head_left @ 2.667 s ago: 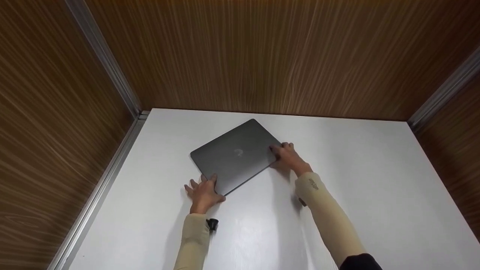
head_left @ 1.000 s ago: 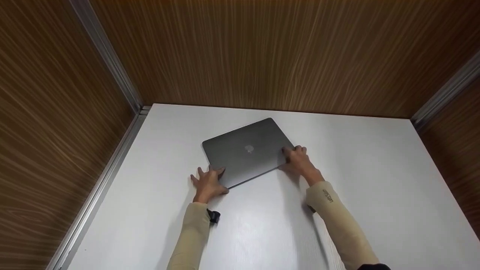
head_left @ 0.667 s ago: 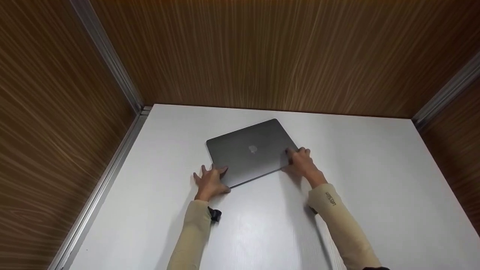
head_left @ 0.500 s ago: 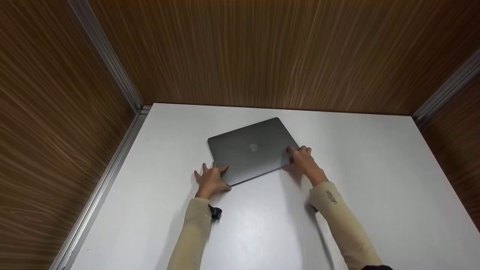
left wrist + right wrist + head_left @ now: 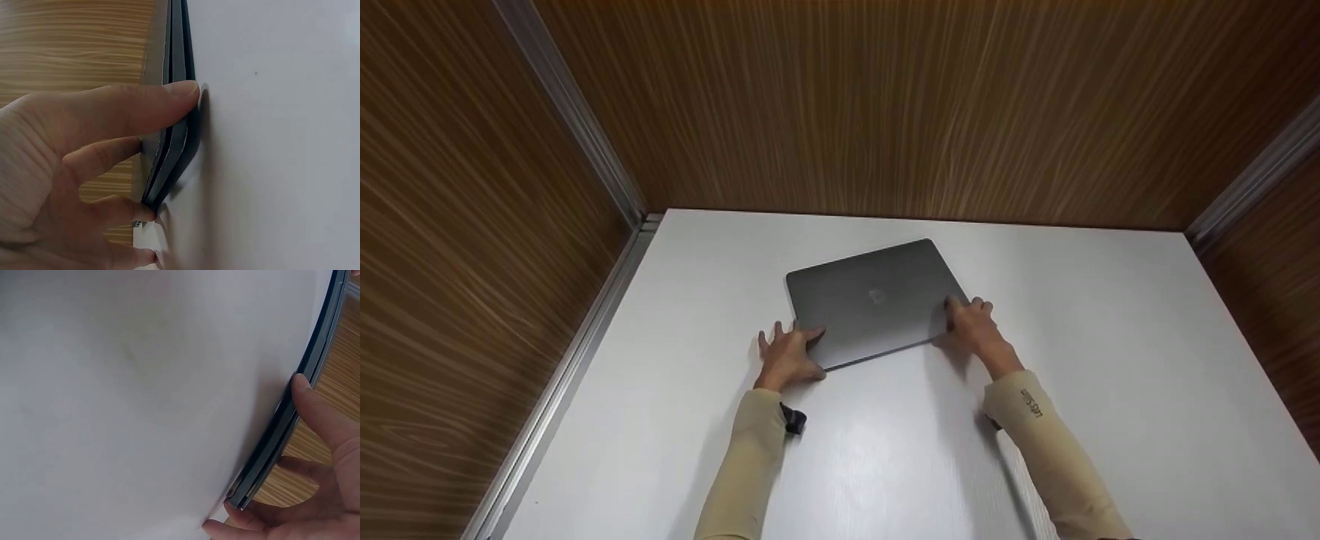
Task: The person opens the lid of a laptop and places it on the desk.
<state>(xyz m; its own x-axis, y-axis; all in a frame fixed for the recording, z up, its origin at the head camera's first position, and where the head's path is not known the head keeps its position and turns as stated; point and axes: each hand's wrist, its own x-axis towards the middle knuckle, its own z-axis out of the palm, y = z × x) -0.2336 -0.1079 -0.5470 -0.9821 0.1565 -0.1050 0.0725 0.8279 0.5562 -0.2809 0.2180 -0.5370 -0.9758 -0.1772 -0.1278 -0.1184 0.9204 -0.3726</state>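
Note:
A dark grey laptop (image 5: 870,300), folded closed with its lid logo facing up, lies on the white table at a slant. Its right end sits farther back than its left. My left hand (image 5: 789,358) holds the near left corner. In the left wrist view, the thumb (image 5: 181,90) presses the front edge, a finger touches the lid and others reach round the side. At the right end, my right hand (image 5: 976,328) grips the near corner. The right wrist view shows that thumb (image 5: 302,381) on the front edge and fingers about the corner.
Behind the white table (image 5: 870,465) rises a wood-grain panel (image 5: 870,112). Similar panels stand at the left (image 5: 472,262) and right, with metal rails at the corners. Beige sleeves cover both forearms, and a small black camera (image 5: 793,420) sits at the left wrist.
Laptop and both hands have shifted to the right in the head view. The laptop has turned clockwise, so its front edge slants less. Both hands keep their hold on its near corners.

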